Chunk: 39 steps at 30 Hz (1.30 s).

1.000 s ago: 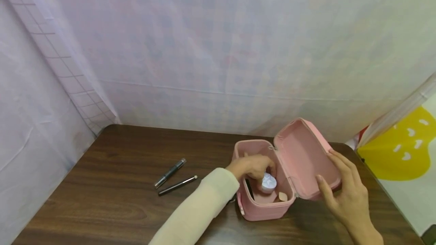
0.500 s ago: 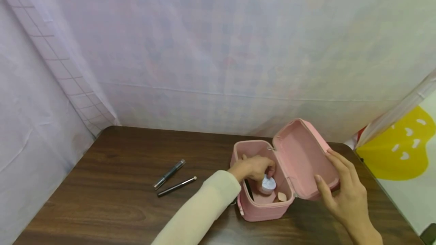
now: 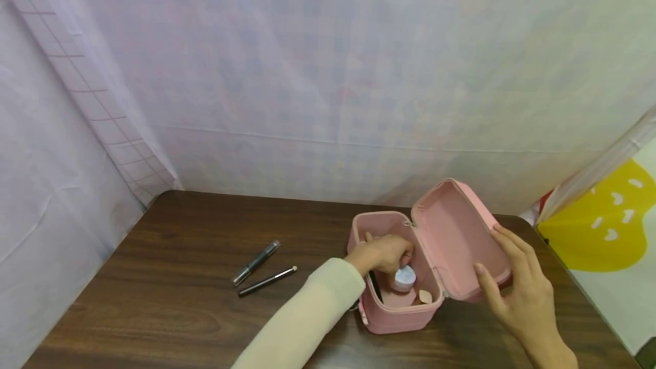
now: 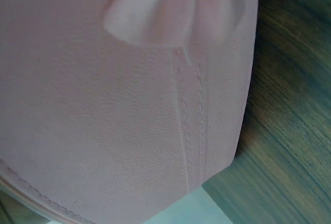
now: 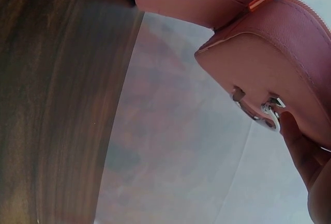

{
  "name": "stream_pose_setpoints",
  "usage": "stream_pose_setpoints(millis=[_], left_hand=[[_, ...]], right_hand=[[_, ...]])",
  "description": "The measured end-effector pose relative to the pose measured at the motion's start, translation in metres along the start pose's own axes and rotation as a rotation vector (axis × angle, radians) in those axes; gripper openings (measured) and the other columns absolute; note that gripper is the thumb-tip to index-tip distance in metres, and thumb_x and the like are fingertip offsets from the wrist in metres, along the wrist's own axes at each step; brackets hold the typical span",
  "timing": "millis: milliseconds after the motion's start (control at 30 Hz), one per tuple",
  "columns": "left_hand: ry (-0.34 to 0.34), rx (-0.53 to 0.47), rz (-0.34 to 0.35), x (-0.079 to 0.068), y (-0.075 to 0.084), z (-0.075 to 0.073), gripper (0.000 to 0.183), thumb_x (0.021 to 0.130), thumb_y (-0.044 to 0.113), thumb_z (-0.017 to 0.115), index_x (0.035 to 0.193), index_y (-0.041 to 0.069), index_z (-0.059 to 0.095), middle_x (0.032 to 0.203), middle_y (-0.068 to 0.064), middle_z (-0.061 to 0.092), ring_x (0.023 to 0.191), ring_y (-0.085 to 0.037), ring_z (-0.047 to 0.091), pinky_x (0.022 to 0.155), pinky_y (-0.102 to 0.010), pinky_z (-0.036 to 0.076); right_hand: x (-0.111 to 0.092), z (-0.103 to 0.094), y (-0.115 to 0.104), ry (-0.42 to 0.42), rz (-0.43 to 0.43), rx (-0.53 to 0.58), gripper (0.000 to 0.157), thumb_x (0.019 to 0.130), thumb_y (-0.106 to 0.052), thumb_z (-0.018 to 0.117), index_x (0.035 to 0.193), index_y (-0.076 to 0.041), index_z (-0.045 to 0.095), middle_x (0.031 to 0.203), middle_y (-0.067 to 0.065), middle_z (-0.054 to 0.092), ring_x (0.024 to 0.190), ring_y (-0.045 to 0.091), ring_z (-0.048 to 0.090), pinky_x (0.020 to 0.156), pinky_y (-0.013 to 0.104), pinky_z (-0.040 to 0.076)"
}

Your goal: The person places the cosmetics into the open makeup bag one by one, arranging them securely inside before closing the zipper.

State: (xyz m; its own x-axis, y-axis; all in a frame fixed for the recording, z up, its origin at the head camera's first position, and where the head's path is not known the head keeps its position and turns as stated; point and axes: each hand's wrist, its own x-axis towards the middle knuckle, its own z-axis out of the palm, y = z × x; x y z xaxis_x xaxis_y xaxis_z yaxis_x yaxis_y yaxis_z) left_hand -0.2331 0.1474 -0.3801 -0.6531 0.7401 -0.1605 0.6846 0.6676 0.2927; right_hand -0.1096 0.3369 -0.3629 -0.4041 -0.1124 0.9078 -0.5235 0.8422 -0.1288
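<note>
On brown surface (image 3: pixel 169 295), far L: grey tube (image 3: pixel 256 263) lying at a slant, then blk stick (image 3: pixel 267 281) w/ pale tip, near it, not touching. Cream sleeve (image 3: pixel 312 309) next, reaching into pink case (image 3: pixel 402 323). Inside: dark strip (image 3: pixel 376 286) by L wall; L hand (image 3: pixel 384 252), fingers bent down at tub (image 3: pixel 405 281), can't tell if gripping; tub abt mid-case; beige bit (image 3: pixel 425 296) in near R corner. Lid (image 3: pixel 456 238) tipped out R. R hand (image 3: pixel 523 283) holds lid edge btwn thumb & fingers, spread fairly wide; R wrist view: fingertip by metal fitting (image 5: pixel 277 101) outside.
</note>
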Motion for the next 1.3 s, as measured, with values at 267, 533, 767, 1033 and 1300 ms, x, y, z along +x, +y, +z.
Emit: stream_pose_setpoints(millis=[267,533,767,1033,1300], left_hand=[[-0.019,0.044,-0.055,-0.003,0.003,-0.001,0.036,0.066,0.001,0.08,0.075,0.021,0.051,0.075,0.007,0.052,0.077,-0.007,0.05,0.09,-0.054,0.034],[-0.025,0.044,-0.052,-0.003,0.002,-0.002,0.034,0.069,0.001,0.078,0.076,0.02,0.051,0.076,0.007,0.051,0.081,-0.007,0.049,0.095,-0.057,0.032],[0.01,0.042,-0.017,-0.003,0.0,-0.004,0.022,0.081,0.005,0.067,0.074,0.019,0.051,0.076,0.007,0.05,0.078,-0.007,0.048,0.095,-0.06,0.031],[0.076,0.067,0.063,-0.002,-0.003,-0.012,0.024,0.075,0.004,0.072,0.073,0.018,0.053,0.075,0.008,0.05,0.075,-0.007,0.048,0.082,-0.043,0.04],[0.109,-0.031,0.146,-0.008,-0.012,-0.032,0.031,0.066,-0.001,0.08,0.079,0.013,0.056,0.075,0.006,0.048,0.073,-0.009,0.046,0.067,-0.027,0.036]], right_hand=[[0.001,0.0,0.0,0.013,-0.004,-0.003,0.064,0.09,-0.049,0.057,0.121,0.008,0.058,0.123,0.024,0.057,0.116,0.015,0.053,0.096,0.011,0.033],[0.002,0.002,0.001,0.018,-0.003,0.006,0.064,0.09,-0.048,0.057,0.121,0.007,0.058,0.123,0.024,0.057,0.115,0.014,0.053,0.096,0.011,0.033],[0.003,0.004,0.002,0.015,-0.004,0.006,0.064,0.09,-0.049,0.057,0.121,0.007,0.058,0.123,0.024,0.057,0.115,0.014,0.053,0.095,0.01,0.033],[0.003,0.004,0.002,0.019,-0.003,0.004,0.064,0.09,-0.049,0.058,0.121,0.007,0.058,0.122,0.025,0.057,0.115,0.015,0.054,0.095,0.01,0.033],[0.004,0.003,0.004,0.021,-0.007,0.006,0.064,0.09,-0.049,0.058,0.121,0.007,0.058,0.122,0.025,0.057,0.115,0.015,0.053,0.096,0.011,0.033]])
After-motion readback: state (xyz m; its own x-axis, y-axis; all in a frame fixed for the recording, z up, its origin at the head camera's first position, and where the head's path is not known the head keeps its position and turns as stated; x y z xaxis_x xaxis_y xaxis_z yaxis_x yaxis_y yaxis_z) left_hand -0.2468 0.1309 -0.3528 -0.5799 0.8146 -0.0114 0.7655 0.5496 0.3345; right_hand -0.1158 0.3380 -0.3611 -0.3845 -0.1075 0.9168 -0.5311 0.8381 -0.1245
